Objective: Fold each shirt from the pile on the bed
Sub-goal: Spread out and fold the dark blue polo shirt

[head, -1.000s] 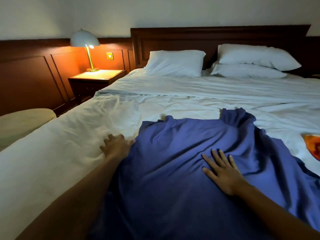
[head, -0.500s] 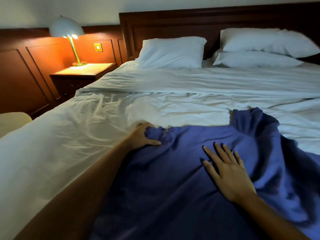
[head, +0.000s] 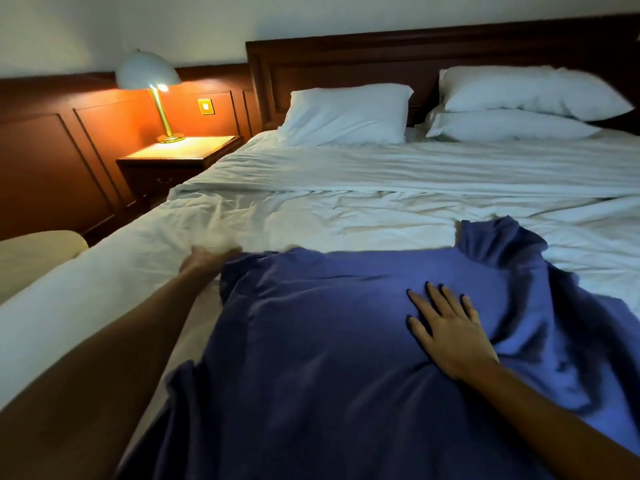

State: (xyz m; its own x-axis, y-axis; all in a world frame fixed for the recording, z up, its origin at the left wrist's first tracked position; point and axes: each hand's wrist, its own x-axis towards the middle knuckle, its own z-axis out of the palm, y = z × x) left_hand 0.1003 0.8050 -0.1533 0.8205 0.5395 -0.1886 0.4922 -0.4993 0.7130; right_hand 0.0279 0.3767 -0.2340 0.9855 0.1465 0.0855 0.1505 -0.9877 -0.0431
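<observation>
The right hand (head: 448, 329) lies flat, fingers spread, pressing the middle of the blue shirt (head: 311, 358) spread across the white bed (head: 346, 209); the left hand (head: 207, 261) sits blurred at the shirt's far left corner, grip impossible to tell

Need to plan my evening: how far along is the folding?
Done: one blue shirt lies spread on the bed. In hand: the right hand presses it flat; the blurred left hand is at its far-left corner. Left: no fold shows; no folded shirts visible.
</observation>
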